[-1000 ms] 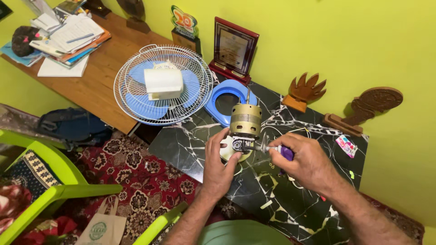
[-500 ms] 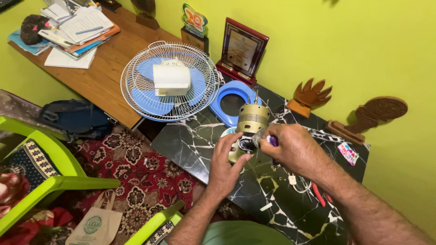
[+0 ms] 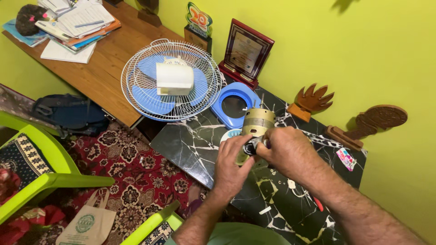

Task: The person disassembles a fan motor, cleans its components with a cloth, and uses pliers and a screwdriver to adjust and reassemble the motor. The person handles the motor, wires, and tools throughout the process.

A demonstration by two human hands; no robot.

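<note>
My left hand (image 3: 231, 168) has its fingers curled tight around the lower end of the brass-coloured fan motor (image 3: 257, 124), which stands over the black marble desk (image 3: 181, 145) just in front of the blue plastic ring (image 3: 234, 104). My right hand (image 3: 288, 152) has its fingers closed on a purple-handled tool (image 3: 265, 144), its tip pressed to the motor's dark end piece between my two hands. To the left, well apart from my hands, the white wire fan guard (image 3: 170, 79) with its blue blades lies flat on the wooden desk (image 3: 104, 68).
</note>
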